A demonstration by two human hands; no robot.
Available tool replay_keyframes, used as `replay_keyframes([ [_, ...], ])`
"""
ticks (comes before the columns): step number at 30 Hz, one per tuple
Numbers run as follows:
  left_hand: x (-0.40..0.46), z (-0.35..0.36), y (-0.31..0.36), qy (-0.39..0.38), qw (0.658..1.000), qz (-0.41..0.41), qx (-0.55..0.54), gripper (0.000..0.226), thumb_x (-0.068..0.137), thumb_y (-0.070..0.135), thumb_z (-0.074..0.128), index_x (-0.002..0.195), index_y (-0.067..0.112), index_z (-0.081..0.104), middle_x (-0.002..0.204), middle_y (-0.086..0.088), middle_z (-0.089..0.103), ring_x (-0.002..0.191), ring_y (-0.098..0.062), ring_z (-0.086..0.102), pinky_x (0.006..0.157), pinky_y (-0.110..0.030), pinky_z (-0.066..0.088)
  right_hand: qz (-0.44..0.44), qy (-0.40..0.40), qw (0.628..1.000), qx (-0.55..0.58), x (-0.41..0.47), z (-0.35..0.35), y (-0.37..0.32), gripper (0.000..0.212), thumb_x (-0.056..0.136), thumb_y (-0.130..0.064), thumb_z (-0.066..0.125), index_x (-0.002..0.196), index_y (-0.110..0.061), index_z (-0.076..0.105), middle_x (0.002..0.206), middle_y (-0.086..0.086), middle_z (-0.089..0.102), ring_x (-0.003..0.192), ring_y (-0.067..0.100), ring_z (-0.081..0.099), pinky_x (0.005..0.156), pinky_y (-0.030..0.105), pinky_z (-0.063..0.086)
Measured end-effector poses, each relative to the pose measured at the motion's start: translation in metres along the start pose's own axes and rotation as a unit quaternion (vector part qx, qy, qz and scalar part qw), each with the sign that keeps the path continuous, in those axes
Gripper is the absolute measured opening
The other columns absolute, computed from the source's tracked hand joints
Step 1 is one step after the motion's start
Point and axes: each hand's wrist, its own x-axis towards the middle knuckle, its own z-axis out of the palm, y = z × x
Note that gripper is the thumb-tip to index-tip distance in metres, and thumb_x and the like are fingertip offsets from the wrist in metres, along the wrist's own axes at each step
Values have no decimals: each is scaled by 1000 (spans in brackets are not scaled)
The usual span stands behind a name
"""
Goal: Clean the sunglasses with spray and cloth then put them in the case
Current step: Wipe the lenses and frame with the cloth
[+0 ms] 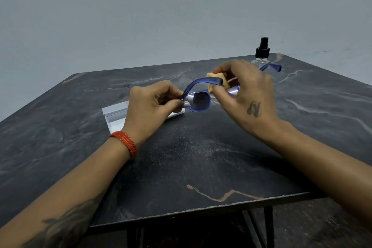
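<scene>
Head view: one pair of blue sunglasses (199, 101) held above the bench (201, 157), left hand (150, 104) pinching its corner, right hand (247, 90) pinching one cloth (218, 82) on it; one spray bottle (261, 51) near the far edge, one white case (114, 115) under the left hand.

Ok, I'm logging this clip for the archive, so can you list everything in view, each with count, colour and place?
sunglasses: one, blue translucent frame with tinted lenses, held above the middle of the table between both hands
cloth: one, pale yellow, pinched in the right hand against the sunglasses
spray bottle: one, clear with a black pump top, upright near the table's far right corner
case: one, white, on the table behind the left hand, partly hidden
table: one, dark marbled top on black legs
bangles: a stack, red-orange, on the left wrist
left hand: pinches the sunglasses at the frame's left corner
right hand: holds the cloth to the sunglasses
</scene>
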Motion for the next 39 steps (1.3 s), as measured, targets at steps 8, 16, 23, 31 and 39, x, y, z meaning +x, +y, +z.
replay_keyframes([
  [8,0,0,3,-6,1000,4,-2,21,72,-8,71,76,12,65,70,8,66,61,-2,67,62,-13,53,-96,-65,993,-13,-8,10,4,10,78,-4,72,86,-9,73,83,4,67,68,14,60,63,23,47],
  [16,-1,-2,1,-18,997,57,41,15,71,9,71,80,19,65,71,7,67,67,-6,68,63,-23,57,-128,-177,975,-26,-6,9,1,15,71,-1,68,82,-12,72,71,1,67,62,21,61,54,33,50],
  [23,0,-2,0,-17,998,44,43,20,71,1,73,75,18,64,66,7,66,62,-3,67,62,-19,55,-106,-94,990,-19,-3,4,0,19,62,4,60,70,-9,71,64,1,67,60,13,57,59,11,43],
  [31,0,-1,2,-16,999,25,19,21,72,-6,72,74,13,64,68,4,67,62,-7,68,63,-19,56,-109,-25,993,-31,-4,8,1,23,68,13,70,82,-6,71,76,1,69,77,13,53,70,3,33],
  [39,0,-2,1,-20,999,24,10,19,72,-3,73,79,13,65,74,7,67,65,-4,69,64,-18,56,-176,-163,971,-3,-6,5,3,28,65,13,63,77,-10,72,78,-1,73,71,8,59,64,13,44],
])
